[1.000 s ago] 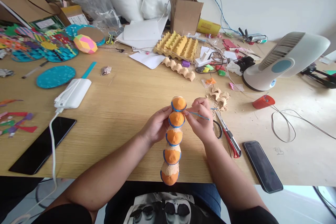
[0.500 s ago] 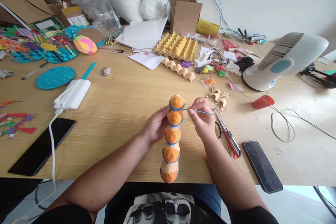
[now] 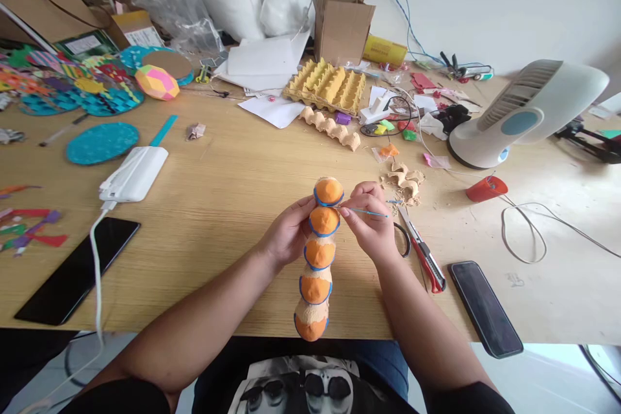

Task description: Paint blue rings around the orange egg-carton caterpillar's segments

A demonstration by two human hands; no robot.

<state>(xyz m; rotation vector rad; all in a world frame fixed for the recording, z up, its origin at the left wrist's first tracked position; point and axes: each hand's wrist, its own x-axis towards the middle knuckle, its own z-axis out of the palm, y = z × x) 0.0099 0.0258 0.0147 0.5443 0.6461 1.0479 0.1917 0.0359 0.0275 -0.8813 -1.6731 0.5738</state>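
A strip of egg-carton cups [image 3: 319,257] painted orange with blue rings stands on end over the near table edge. My left hand [image 3: 287,233] is wrapped round its left side near the upper cups. My right hand [image 3: 371,223] pinches a thin blue brush [image 3: 369,211] whose tip touches the strip between the top two cups.
Red utility knife [image 3: 425,254] and scissors lie right of my hand, a black phone [image 3: 484,307] beyond. Another phone [image 3: 75,268] and a white power bank [image 3: 134,172] sit left. Egg tray [image 3: 327,85], carton scraps [image 3: 403,178], a white fan [image 3: 524,113] and a cable [image 3: 526,233] lie further back.
My right hand drew the brush slightly away from the strip, then brought the tip back against it. The strip shifted a little in my left hand.
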